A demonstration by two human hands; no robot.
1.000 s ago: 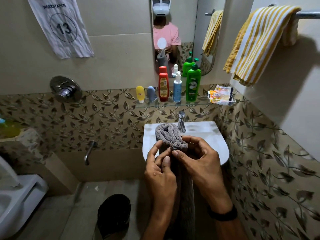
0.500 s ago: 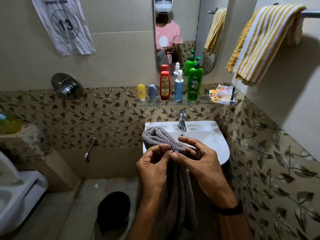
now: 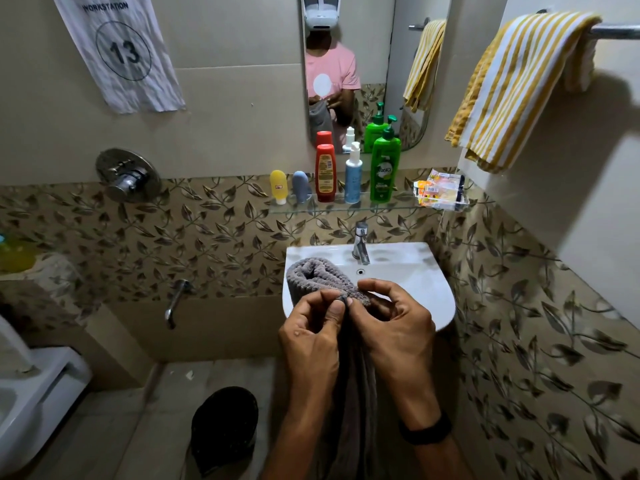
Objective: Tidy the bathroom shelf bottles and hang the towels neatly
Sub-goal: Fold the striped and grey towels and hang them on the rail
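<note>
Both hands meet in front of the sink (image 3: 415, 282), and each grip is closed on the same grey towel (image 3: 318, 277). The left hand (image 3: 311, 344) pinches its edge between thumb and curled fingers, and the right hand (image 3: 394, 327) pinches it just beside, so the fingertips of the two almost touch. Just above the grip and a little to its left, the towel bulges up in a thick ribbed fold that covers the sink's near-left rim. Below the grip the rest of it hangs straight down between the two wrists. A dark band (image 3: 424, 429) sits on the right wrist. Straight beyond the grip stands the tap (image 3: 361, 244), and higher up is a glass shelf (image 3: 401, 205). On it, upright in a row from left to right, are a yellow tube (image 3: 278, 187), a grey tube (image 3: 301, 187), a red bottle (image 3: 325, 178), a pale blue pump bottle (image 3: 353, 176) and a green pump bottle (image 3: 385, 171). Some loose packets (image 3: 440, 192) lie at the shelf's right end, apart from the bottles. Far up and to the right of the grip, a yellow striped towel (image 3: 519, 88) is draped over a metal rail (image 3: 616, 31), bunched and hanging crooked. The mirror (image 3: 367, 46) is above the shelf. Down and to the left of the grip a black bin (image 3: 225, 424) stands on the floor.
</note>
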